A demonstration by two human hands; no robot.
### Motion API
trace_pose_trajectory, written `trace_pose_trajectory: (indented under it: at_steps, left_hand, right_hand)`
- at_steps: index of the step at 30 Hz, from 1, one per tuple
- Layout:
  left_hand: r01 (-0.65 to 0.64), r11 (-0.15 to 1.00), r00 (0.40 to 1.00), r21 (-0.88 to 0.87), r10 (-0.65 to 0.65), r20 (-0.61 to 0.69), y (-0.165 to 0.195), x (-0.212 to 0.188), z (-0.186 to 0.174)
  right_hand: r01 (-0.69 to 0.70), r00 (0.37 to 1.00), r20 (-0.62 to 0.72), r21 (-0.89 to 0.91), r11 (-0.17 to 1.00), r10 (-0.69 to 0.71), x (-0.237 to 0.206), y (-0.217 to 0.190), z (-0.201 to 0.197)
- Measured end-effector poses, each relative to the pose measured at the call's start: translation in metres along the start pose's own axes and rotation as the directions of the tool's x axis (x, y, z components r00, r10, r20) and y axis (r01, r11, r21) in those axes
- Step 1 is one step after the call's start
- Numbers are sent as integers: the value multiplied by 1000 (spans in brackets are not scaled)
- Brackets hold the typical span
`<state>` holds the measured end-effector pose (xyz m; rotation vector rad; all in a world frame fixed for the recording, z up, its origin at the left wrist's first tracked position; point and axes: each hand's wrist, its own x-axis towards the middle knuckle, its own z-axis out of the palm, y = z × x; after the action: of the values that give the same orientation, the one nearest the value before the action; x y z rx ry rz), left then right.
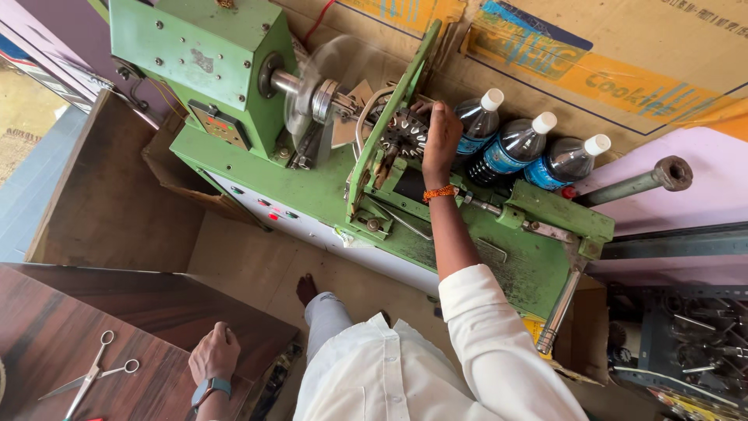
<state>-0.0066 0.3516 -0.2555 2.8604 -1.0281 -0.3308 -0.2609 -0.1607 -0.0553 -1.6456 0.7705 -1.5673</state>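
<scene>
The right hand (441, 136) reaches onto the round toothed metal wheel (405, 132) of the green metal winding machine (234, 86), fingers curled over its rim (grip hidden). The left hand (214, 355) rests fingers-down on the dark wooden table (47, 335), bracing, steel scissors (89, 376) nearby.

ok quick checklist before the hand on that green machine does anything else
1. Right hand placement: on the toothed wheel of the green machine, close to moving parts. Not ok.
2. Spinning disc: blurred, so it looks to be turning beside the hand. Not ok.
3. Left hand: resting on the wooden table, away from the machine. Ok.
4. Scissors: lying flat on the table, apart from the left hand. Ok.
5. Three bottles: capped, leaning behind the machine near the right hand. Ok.
6. Wrist thread and sleeve: whether clear of the mechanism, cannot tell.
</scene>
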Motion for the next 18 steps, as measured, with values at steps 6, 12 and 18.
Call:
trace_pose_trajectory:
  at_steps: [6,12,18]
  left_hand:
    - [6,1000,1000,12,-6,-9,5,-1,-9]
    - [-7,999,998,-51,4,-55,5,-1,-14]
    - [-23,998,998,-56,20,-51,5,0,-16]
  right_hand:
    - [25,1000,4,40,999,-25,2,0,1]
    - [463,838,125,-679,570,-532,-2,33,-10]
    - [63,998,-10,-27,998,-63,4,4,2]
